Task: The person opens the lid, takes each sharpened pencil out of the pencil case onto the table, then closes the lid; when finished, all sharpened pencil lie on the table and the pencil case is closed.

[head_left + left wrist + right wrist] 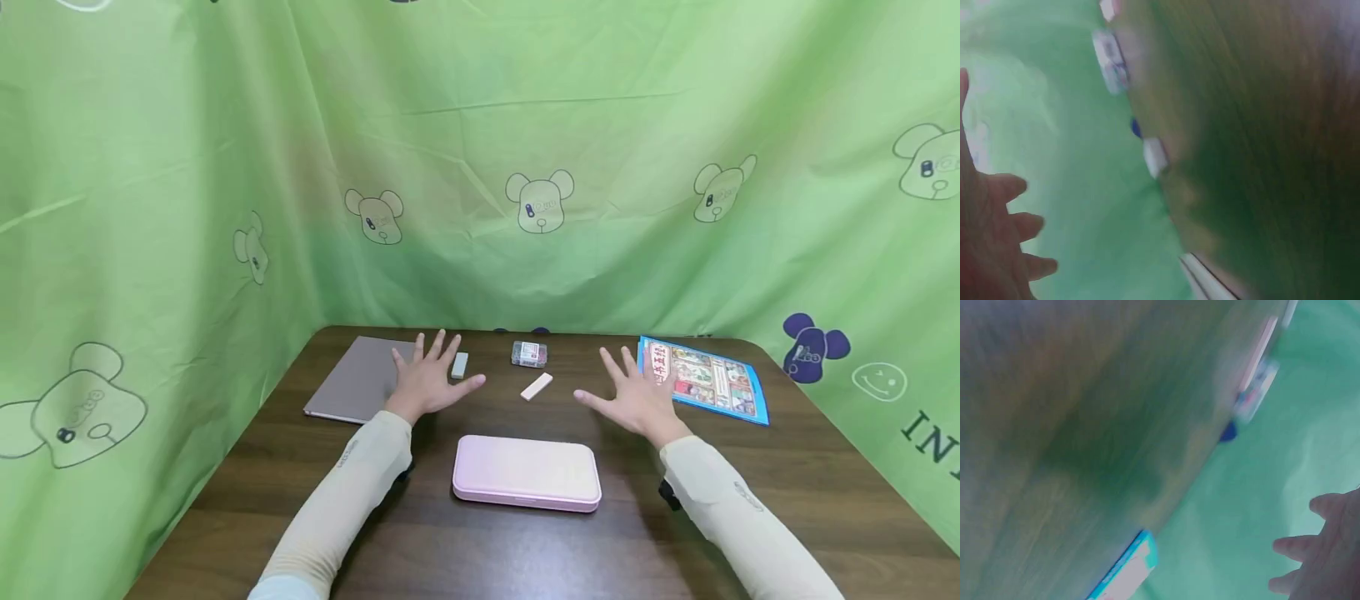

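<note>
In the head view my left hand (427, 383) is held over the table with fingers spread, overlapping the right edge of a grey-brown notebook (352, 379). My right hand (637, 396), fingers also spread, overlaps the left side of a blue-edged booklet (712, 379) with colourful pictures. Neither hand holds anything. Between and below them lies a closed pink pencil case (527, 471). A pale pink-white eraser-like block (536, 387) lies between the hands, and a pale blue-green block (460, 365) sits beside the left fingertips. Behind them is a small clear box (529, 354) with a label.
The dark wooden table (480, 550) has its far edge against a green curtain (450, 275) printed with bear heads. More of that curtain hangs along the left and right sides.
</note>
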### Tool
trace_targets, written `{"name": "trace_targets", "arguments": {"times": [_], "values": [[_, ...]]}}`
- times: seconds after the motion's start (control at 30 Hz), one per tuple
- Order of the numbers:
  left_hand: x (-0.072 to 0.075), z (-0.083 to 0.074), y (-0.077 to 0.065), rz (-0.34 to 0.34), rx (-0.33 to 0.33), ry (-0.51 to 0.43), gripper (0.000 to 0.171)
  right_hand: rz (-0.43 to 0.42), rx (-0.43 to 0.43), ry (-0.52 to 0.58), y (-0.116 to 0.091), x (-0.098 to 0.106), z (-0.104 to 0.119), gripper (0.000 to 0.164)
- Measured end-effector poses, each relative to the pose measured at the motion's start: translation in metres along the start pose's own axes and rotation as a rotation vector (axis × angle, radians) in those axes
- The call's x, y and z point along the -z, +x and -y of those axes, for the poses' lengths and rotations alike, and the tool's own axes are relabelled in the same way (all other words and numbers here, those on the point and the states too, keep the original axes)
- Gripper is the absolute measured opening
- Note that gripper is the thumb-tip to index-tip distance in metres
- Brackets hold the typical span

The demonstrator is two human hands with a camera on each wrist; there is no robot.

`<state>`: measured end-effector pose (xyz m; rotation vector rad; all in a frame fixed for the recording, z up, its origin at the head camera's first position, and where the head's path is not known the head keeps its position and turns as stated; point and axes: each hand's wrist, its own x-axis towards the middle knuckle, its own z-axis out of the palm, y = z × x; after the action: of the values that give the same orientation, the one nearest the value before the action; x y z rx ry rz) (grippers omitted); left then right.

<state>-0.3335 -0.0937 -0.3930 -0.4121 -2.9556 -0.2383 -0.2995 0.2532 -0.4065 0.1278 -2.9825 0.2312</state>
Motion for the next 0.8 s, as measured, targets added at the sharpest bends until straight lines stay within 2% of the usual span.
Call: {"name": "trace_targets", "arguments": {"times": [0.17,0.27,0.4,0.47,0.6,0.8], "values": [[0.006,-0.012,-0.025,0.136,-0.171,-0.011,0.097,-0.004,0.148,-0.052,-0.025,0.002,0.019,0.099],[0.004,-0.018,-0.041,0.235,-0.291,0.012,0.103,-0.005,0.249,-0.096,-0.041,0.0,0.028,0.099],[0.0,-0.025,-0.059,0.322,-0.419,0.066,0.112,0.005,0.361,-0.151,-0.059,-0.005,0.036,0.103],[-0.002,-0.028,-0.064,0.339,-0.461,0.1,0.114,0.02,0.402,-0.164,-0.064,-0.007,0.039,0.105],[-0.007,-0.032,-0.068,0.32,-0.504,0.181,0.11,0.068,0.45,-0.16,-0.069,-0.01,0.04,0.106],[-0.011,-0.037,-0.069,0.3,-0.508,0.231,0.098,0.115,0.487,-0.119,-0.071,-0.013,0.04,0.102]]}}
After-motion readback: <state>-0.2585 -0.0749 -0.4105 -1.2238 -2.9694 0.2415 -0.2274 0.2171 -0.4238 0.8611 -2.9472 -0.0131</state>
